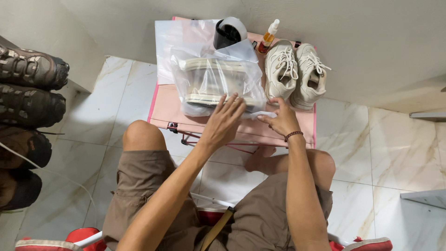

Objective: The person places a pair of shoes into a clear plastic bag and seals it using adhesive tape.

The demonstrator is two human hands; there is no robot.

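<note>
On a small pink folding table (162, 104) lies a clear plastic bag (211, 79) with a pair of pale shoes inside it. My left hand (225, 122) rests flat on the near edge of that bag, fingers spread. Just to its right, my right hand (281, 121) pinches the bag's open end. A second pair of cream sneakers (295, 72) stands uncovered on the table's right half, close beyond my right hand.
A tape dispenser (229, 32) and a small orange spray bottle (268, 37) stand at the table's far edge by the wall. Several dark shoes (30, 88) line the left side. I sit on a red chair (86, 234) over a marble tile floor (395, 158).
</note>
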